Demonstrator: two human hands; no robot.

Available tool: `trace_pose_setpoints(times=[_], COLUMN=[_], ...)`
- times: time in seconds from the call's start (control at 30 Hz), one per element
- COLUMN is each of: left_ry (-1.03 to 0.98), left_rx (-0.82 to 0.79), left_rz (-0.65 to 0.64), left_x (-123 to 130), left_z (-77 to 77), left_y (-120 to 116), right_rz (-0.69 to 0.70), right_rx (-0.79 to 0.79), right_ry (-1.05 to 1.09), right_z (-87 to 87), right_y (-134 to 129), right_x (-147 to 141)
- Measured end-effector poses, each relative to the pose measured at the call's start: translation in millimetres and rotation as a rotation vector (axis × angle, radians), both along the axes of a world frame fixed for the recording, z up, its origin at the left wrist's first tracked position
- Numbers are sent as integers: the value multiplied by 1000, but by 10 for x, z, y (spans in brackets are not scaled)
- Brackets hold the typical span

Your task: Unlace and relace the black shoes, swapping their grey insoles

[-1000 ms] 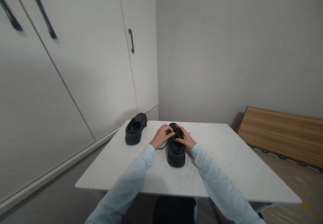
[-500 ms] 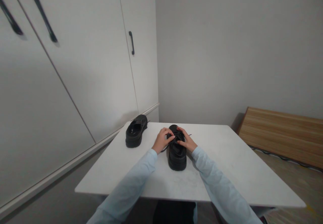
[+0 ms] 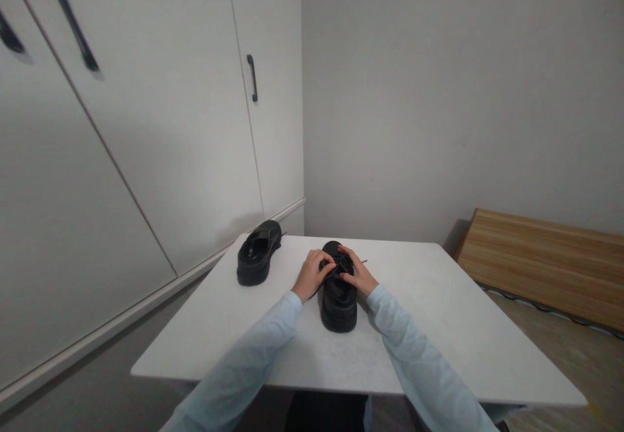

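Observation:
A black lace-up shoe point(image 3: 338, 312) stands upright on the white table, its heel toward me and its toe pointing away. My left hand point(image 3: 312, 273) is at the left side of its lacing, thumb and index finger pinched together on the black shoelace. From the right, my right hand point(image 3: 359, 275) curves around the upper, with the thumb low on the lacing and the fingers near the toe. The laces between my hands are partly hidden. A second black shoe point(image 3: 254, 269) stands apart at the table's back left, a lace end poking out on its right.
The white table point(image 3: 439, 341) spreads beneath both shoes. White cabinet doors point(image 3: 195, 127) with dark handles rise along the left, and a grey wall point(image 3: 439, 94) is behind. A wood-grain panel point(image 3: 541, 263) is on the right beyond the table edge.
The view has shifted slightly, moving the shoes and table a little to the left in the picture. Both hands keep nearly the same hold at the lacing, with only small finger movement.

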State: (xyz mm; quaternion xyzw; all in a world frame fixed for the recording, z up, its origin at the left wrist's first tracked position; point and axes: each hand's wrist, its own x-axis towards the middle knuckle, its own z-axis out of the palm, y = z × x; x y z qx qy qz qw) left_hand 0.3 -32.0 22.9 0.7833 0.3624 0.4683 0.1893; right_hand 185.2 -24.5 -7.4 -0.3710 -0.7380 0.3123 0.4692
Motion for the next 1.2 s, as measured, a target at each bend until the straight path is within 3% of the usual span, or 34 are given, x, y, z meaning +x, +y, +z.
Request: trace_pose_setpoints(times=[0.17, 0.3, 0.53, 0.83, 1.2], left_ry=[-27, -85, -295, -666, -897], left_rx=[-50, -125, -297, -434, -315], left_rz=[23, -29, -255, -266, 13], left_x=[51, 68, 41, -78, -383], left_z=[28, 55, 100, 224, 219], left_y=[-35, -43, -63, -61, 137], right_rz=[-42, -57, -62, -76, -54], right_rx=[20, 38, 55, 24, 39], right_ry=[-60, -104, -118, -144, -153], right_z=[-8, 4, 19, 60, 36], right_y=[11, 9, 6, -19, -6], right_x=[3, 5, -2, -1, 25])
